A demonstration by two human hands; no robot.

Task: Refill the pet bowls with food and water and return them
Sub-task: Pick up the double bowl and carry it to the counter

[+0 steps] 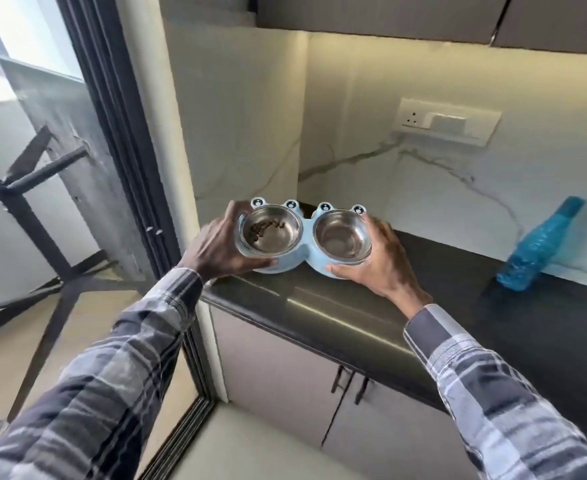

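Note:
A light blue double pet bowl stand point(305, 252) with frog-eye knobs sits at the left corner of the dark countertop point(354, 306). Its left steel bowl point(271, 230) holds a few brown kibble pieces. The right steel bowl point(342, 235) looks empty. My left hand point(219, 247) grips the stand's left end, and my right hand point(382, 261) grips its right end. A blue plastic water bottle point(538, 247) leans against the marble wall at the counter's right.
A white socket plate point(444, 123) is on the marble backsplash. Grey cabinet doors with dark handles point(351, 382) are below the counter. At the left stand a black-framed glass door point(119, 150) and dark table legs point(25, 209).

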